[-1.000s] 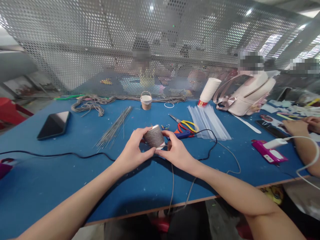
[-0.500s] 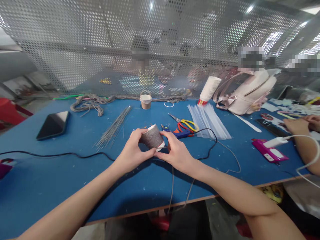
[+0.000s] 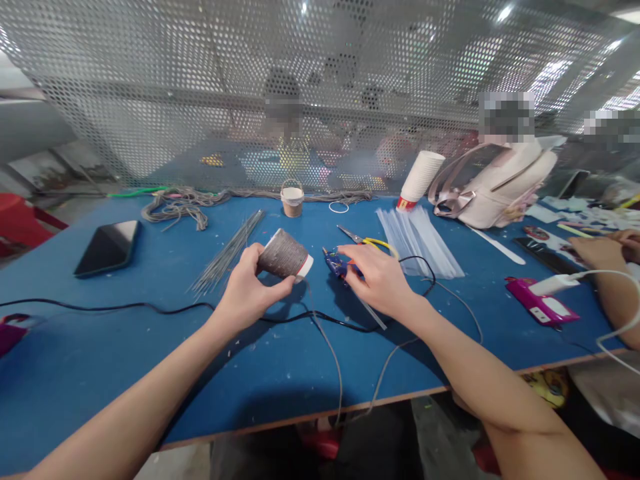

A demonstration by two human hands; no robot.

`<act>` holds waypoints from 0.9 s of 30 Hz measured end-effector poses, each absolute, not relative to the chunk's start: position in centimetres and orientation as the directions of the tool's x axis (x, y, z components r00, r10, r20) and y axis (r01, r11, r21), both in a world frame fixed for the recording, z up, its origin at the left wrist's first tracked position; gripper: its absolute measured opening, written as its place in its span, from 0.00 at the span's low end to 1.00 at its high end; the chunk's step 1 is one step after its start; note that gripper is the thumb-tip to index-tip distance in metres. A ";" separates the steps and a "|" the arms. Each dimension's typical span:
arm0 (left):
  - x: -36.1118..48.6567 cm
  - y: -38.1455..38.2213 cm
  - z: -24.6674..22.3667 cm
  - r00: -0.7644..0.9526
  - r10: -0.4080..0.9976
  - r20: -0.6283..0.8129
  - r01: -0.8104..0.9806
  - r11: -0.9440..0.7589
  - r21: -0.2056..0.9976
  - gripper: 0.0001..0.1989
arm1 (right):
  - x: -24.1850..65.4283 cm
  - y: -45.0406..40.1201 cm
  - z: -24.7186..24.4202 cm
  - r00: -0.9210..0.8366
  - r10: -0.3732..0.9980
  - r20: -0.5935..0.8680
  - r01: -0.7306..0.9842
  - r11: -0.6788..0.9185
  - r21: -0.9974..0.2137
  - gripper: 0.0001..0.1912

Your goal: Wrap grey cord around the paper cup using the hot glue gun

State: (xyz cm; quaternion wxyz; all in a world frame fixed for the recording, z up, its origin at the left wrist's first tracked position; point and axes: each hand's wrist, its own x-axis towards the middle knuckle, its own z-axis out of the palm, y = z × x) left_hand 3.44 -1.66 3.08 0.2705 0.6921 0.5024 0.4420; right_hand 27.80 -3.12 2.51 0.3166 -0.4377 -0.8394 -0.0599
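Observation:
My left hand (image 3: 253,280) is closed around a paper cup (image 3: 283,255) wound with grey cord. The cup lies tilted, its white end toward the right, and a loose grey cord (image 3: 330,347) runs from it down over the table's front edge. My right hand (image 3: 377,277) grips a blue hot glue gun (image 3: 336,265), whose tip points up and left. A clear glue stick (image 3: 373,313) sticks out of its rear. Just behind the right hand lie scissors (image 3: 353,235) and a yellow handle (image 3: 383,247), partly covered by the hand.
Thin wires (image 3: 227,257), a phone (image 3: 107,248), a small cord-wrapped bucket (image 3: 292,201), clear glue sticks (image 3: 420,243), stacked paper cups (image 3: 423,177) and a backpack (image 3: 495,190) lie around. A black cable (image 3: 150,308) crosses the blue table. Another person's hand (image 3: 595,253) is at right.
My right hand has let go of the cup, moved right and taken hold of the glue gun. My left hand has shifted left with the cup and tilted it.

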 end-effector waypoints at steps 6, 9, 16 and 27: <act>3.9 -1.6 3.6 0.116 0.969 0.219 0.387 -0.248 0.888 0.16 | 29.5 -1.0 0.5 -0.524 0.824 0.216 0.837 0.545 -0.051 0.24; 3.9 -1.5 3.5 0.121 0.977 0.174 0.380 -0.208 0.901 0.17 | 29.7 -1.0 0.0 -0.545 0.805 0.233 0.822 0.568 -0.038 0.25; 3.7 -1.1 3.1 0.116 0.982 0.150 0.417 -0.186 0.890 0.16 | 29.7 -0.1 0.3 -0.533 0.808 0.253 0.826 0.561 -0.053 0.23; 3.8 -1.2 3.3 0.096 0.977 0.191 0.292 -0.211 0.933 0.17 | 27.7 -4.7 3.7 0.013 0.926 0.377 0.357 0.348 -0.867 0.19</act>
